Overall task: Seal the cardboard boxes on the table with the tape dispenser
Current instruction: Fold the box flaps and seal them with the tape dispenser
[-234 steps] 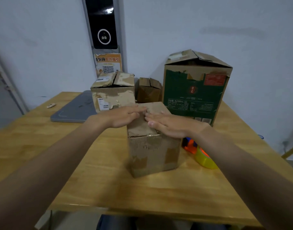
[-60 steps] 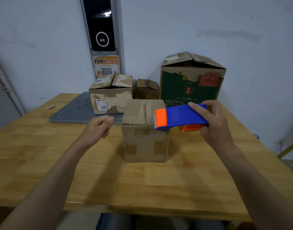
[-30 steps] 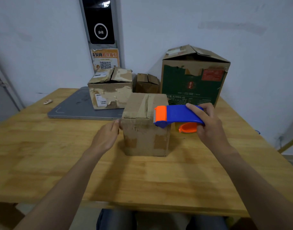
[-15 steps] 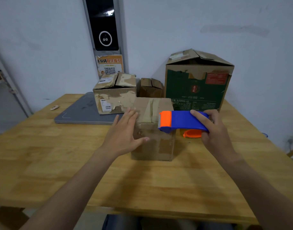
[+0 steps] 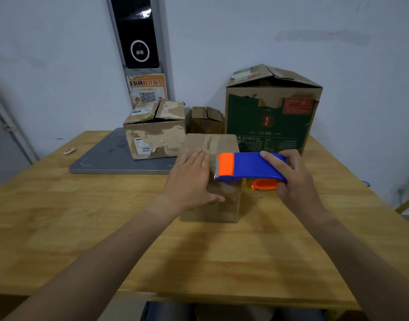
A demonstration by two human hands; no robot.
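Hands work at the small brown box [image 5: 225,200] in the middle of the wooden table [image 5: 198,256]. The left hand [image 5: 191,180] lies flat on the box's top and near side, fingers [image 5: 195,157] straight. The right hand [image 5: 295,184] is wrapped tight round the blue and orange tape dispenser [image 5: 249,167], whose toothed end hangs at the box's near top edge; I cannot tell if it touches. The box looks light, so a hard pull could slide or tip it if the flat hand eases off. The tape could go on crooked and miss the gap between the flaps. Those teeth are close to the left fingers and could scratch them.
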